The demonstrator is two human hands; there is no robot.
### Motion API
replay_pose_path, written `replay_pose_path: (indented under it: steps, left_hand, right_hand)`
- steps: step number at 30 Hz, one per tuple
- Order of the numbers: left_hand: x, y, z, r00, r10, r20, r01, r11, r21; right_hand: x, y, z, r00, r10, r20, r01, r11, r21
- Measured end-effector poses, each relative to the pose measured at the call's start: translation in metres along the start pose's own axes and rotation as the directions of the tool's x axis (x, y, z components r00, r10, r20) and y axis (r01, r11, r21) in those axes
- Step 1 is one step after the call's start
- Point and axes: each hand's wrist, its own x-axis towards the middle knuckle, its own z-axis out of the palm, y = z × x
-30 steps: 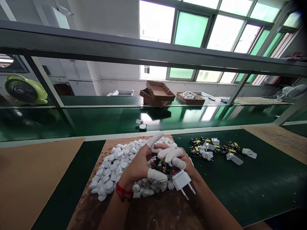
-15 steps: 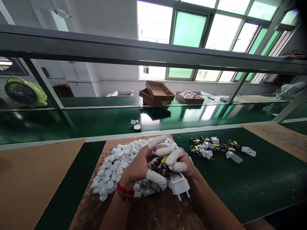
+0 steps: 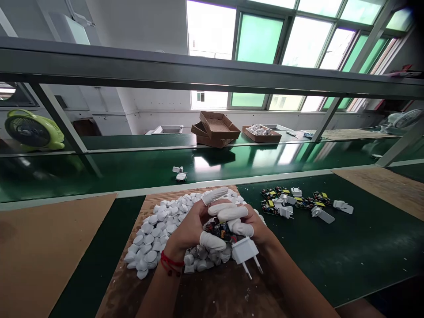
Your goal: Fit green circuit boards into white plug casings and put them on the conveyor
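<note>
Both my hands meet over a wooden board point(image 3: 212, 291) at the near edge of the bench. My left hand point(image 3: 190, 227), with white finger cots and a red string at the wrist, pinches a small dark circuit board point(image 3: 218, 229). My right hand point(image 3: 247, 223), also with finger cots, closes on the same board from the other side. A white two-pin plug part point(image 3: 244, 251) hangs below my fingers, joined to the board by thin wires. A heap of white plastic caps point(image 3: 162, 225) lies just behind and left of my hands.
Several circuit boards and white plug parts point(image 3: 298, 204) lie on the green mat to the right. A small white piece point(image 3: 180, 176) rides the green conveyor belt beyond. Brown cardboard trays point(image 3: 218, 128) sit on the far side. A green fan point(image 3: 31, 130) stands at far left.
My hands have turned the board and plug slightly, the plug's pins now pointing down and right. The small white piece on the conveyor has drifted left.
</note>
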Motion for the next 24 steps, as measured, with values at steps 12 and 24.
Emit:
replay_pose_path:
  steps: [12, 24]
  left_hand:
    - [0.001, -0.001, 0.004, 0.999, -0.006, -0.034, 0.005, 1.000, -0.014]
    - [0.002, -0.003, 0.008, 0.997, 0.005, -0.074, -0.004, 1.000, 0.007]
  right_hand:
    - [-0.002, 0.000, 0.005, 0.984, 0.098, -0.147, -0.079, 0.989, 0.125]
    - [0.001, 0.014, -0.007, 0.964, 0.040, -0.262, -0.030, 0.999, 0.043]
